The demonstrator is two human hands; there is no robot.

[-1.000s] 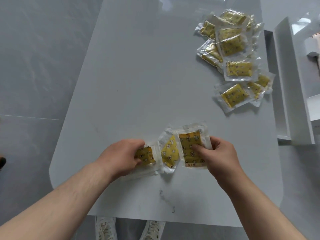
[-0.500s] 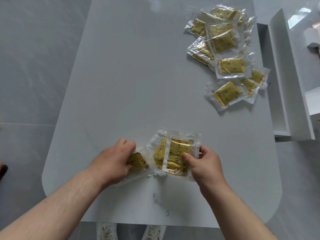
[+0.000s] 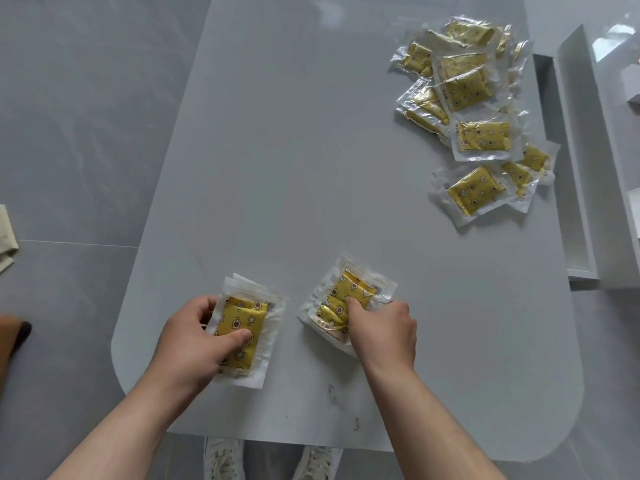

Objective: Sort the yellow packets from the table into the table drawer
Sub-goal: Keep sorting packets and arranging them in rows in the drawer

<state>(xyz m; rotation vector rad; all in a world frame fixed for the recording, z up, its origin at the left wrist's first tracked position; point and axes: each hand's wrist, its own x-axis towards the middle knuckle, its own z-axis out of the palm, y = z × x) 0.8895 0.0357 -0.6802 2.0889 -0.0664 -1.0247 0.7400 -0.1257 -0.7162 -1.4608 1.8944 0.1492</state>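
Both hands had moved apart since a moment before, when they were close together with the packets fanned out between them; now each had its own bunch. On the left, the left hand [image 3: 187, 337] held a small left stack [image 3: 242, 327] of yellow packets at the near end of the bench [image 3: 294, 150], with the thumb laid across the top packet and the fingers curled round the side. Just past a strip of bare bench, the right hand [image 3: 384, 330] gripped the right stack [image 3: 346, 299], with its thumb pressing down on the top and its fingers bent round the edge. Further right and further back, a big loose pile [image 3: 481, 133] of the same packets lay by the right edge of the bench. Just beside that edge the white drawer [image 3: 578, 140] stood pulled open, and no packets showed in the part that could be seen. This looked like the picking-up step, with the putting-away not yet done. Next, both stacks probably needed to be carried right and set down in the drawer. The shiny wrappers looked slippery, so a firm squeeze would help keep the packets from sliding out.
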